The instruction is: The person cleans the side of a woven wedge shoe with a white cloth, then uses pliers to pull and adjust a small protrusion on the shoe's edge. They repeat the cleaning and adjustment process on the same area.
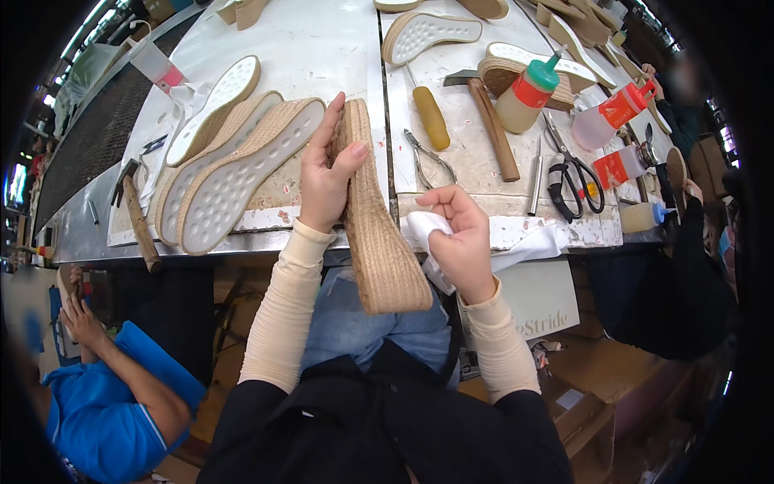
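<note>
One jute-wrapped wedge sole (383, 258) is held across the workbench's (500, 202) near edge, left hand (325, 181) fingers gripping its narrow end, right hand (466, 250) fingers curled round a white cloth (421, 227); step seemingly wiping, next calling for cloth strokes.

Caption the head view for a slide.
Left hand holds a woven-sided wedge sole while the right hand grips a white cloth; scissors, hammers and more soles lie on the bench.

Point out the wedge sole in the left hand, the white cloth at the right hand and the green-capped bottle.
Wedge sole (382, 242): head view, on its woven side wall.
White cloth (421, 227): head view, on its bunched part.
Green-capped bottle (515, 114): head view, on its body.
</note>
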